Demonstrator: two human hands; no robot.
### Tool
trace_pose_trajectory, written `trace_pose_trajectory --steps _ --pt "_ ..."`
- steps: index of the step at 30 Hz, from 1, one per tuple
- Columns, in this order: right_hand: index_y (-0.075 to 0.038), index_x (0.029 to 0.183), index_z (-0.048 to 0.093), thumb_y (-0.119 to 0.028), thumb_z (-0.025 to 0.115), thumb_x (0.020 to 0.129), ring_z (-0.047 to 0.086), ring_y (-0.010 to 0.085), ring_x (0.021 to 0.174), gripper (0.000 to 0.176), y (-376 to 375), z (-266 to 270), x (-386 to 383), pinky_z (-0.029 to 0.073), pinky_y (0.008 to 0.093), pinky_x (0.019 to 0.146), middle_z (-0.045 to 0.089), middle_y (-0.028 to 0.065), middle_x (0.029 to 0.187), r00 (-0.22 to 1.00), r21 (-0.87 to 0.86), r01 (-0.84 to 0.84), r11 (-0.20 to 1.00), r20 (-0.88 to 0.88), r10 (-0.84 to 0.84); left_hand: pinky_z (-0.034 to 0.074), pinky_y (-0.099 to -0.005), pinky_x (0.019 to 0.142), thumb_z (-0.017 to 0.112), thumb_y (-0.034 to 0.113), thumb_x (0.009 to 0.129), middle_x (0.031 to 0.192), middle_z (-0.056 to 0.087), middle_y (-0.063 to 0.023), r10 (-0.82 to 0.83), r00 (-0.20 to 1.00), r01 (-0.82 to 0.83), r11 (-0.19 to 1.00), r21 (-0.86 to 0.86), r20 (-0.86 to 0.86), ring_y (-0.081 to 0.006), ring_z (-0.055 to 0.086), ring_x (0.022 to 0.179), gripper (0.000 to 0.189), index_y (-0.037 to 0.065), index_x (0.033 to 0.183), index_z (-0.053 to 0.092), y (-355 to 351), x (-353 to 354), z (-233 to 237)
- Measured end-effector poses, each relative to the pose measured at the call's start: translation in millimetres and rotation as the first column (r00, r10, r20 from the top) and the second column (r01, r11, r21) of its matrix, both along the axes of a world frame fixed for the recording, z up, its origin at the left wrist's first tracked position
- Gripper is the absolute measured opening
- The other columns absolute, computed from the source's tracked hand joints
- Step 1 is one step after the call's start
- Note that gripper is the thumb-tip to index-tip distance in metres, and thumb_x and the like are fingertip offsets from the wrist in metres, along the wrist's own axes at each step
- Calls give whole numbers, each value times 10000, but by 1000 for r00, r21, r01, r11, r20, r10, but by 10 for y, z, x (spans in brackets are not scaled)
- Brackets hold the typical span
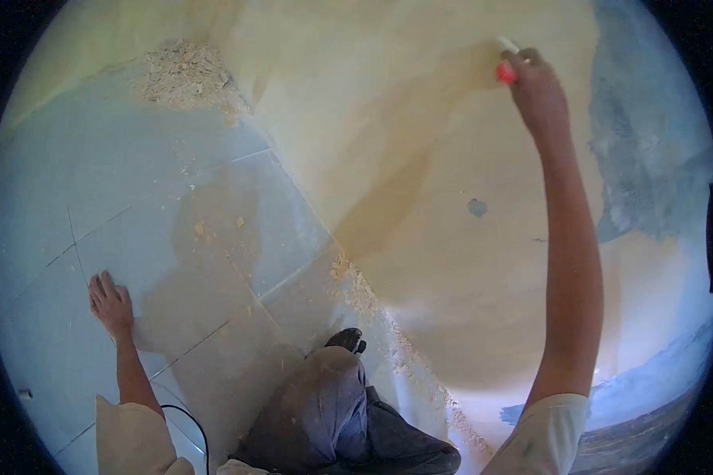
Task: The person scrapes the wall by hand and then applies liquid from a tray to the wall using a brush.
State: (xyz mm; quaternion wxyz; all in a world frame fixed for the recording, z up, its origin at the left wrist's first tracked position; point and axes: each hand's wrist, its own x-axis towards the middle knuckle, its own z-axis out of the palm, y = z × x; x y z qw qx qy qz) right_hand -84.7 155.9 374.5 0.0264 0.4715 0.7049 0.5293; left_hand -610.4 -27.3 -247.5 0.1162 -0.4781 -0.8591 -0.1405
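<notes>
My right hand [537,91] is raised against the yellowish wall [451,277] at the upper right. Its fingers are closed round a small tool [505,71] with a red part and a pale end; what kind of tool it is I cannot make out. At the left, my left hand [112,305] rests on the tiled floor [135,261], palm down with the fingers a little apart, and holds nothing.
A heap of pale flakes [186,75] lies on the floor by the wall's foot at the upper left. More debris [360,293] runs along the wall's base. A dark cable [198,423] curves beside my left arm. Grey-blue patches [638,127] show on the wall's right.
</notes>
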Motion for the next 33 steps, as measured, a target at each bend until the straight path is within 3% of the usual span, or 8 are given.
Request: trace_pose_trajectory --steps 1,6,13,18,23,25,31,33 --pt "-173 1178 551 -119 505 894 589 341 1044 293 -32 -209 9 584 420 683 561 109 1173 995 47 11 999 99 -15 256 -484 1097 466 279 916 1456 360 -132 -26 1000 26 999 40 1 -311 317 1366 516 160 1413 392 -2 -8 -33" --pt "-163 1096 567 -136 540 859 584 305 1029 240 -105 -1157 18 597 367 627 549 108 1150 986 -88 47 995 161 -33 257 -480 1096 473 274 911 1446 372 -136 -33 999 34 998 45 -25 -309 329 1359 513 156 1404 399 -9 -14 -15" --pt "-140 1015 594 -145 563 836 591 316 997 182 -217 -2358 -72 594 362 616 545 118 1082 995 -250 38 967 97 -14 258 -476 1096 468 275 913 1447 377 -132 -10 1000 10 1000 12 28 -305 319 1367 508 147 1401 410 -5 -2 26" --pt "-144 1075 577 -107 563 850 610 334 969 228 -166 -2691 -274 579 418 704 563 139 1074 971 -529 13 848 -196 -137 261 -474 1096 470 280 914 1454 375 -117 14 999 -13 999 -29 47 -300 322 1368 511 145 1403 414 -4 42 135" --pt "-99 1049 593 -165 592 869 617 371 856 191 94 -2137 -243 531 461 709 578 187 948 908 -484 -48 874 -386 -163 234 -470 1114 434 295 924 1466 355 -108 26 998 -22 997 -73 51 -265 275 1396 517 170 1422 377 -1 23 85" --pt "-58 1004 607 -229 600 891 616 382 853 205 232 -1815 -92 513 470 702 593 211 918 918 -373 -105 922 -393 -55 240 -468 1111 437 290 923 1462 360 -108 11 1000 -10 999 -40 24 -266 285 1391 511 169 1417 384 2 -14 -18" --pt "7 985 640 -355 601 887 602 411 904 377 83 -424 -193 483 471 784 634 237 912 835 -268 -46 962 -539 -110 265 -460 1098 443 283 922 1445 383 -107 1 1000 -1 1000 -3 -7 -270 321 1373 494 167 1400 406 6 16 60" --pt "-26 1072 628 -293 601 895 609 397 907 321 52 -46 -148 493 458 783 623 228 933 940 -102 -94 990 -337 55 269 -458 1096 444 284 922 1444 385 -106 -8 1000 8 1000 8 -15 -270 328 1370 492 169 1398 410 2 15 51"
